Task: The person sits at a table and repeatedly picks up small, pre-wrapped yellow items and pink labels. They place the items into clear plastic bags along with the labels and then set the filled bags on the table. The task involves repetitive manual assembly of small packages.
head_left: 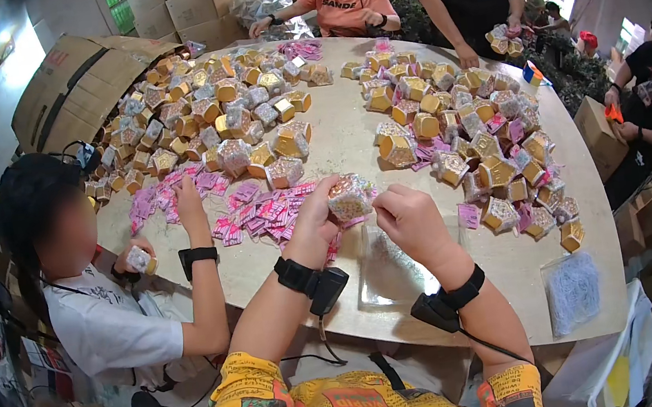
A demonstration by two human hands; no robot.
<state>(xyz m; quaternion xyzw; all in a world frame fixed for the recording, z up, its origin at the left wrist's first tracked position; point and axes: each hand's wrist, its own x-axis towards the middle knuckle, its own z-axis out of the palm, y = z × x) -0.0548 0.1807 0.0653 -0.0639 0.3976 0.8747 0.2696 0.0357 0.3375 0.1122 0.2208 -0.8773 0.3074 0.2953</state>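
Partly, the left hand hides the wrapped box it grips; whether the curled right hand holds anything is unclear.

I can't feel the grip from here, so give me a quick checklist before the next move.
1. Left hand holds the wrapped box: ok.
2. Right hand close beside the box: ok, fingers curled.
3. Something pinched in the right hand: cannot tell, fingers hide it.
4. Pink tags nearby: ok, heaped beyond the left forearm.
5. Co-worker's raised hand apart from the wearer's hands: ok, at the left.
6. Wrist cables free of snags: cannot tell.
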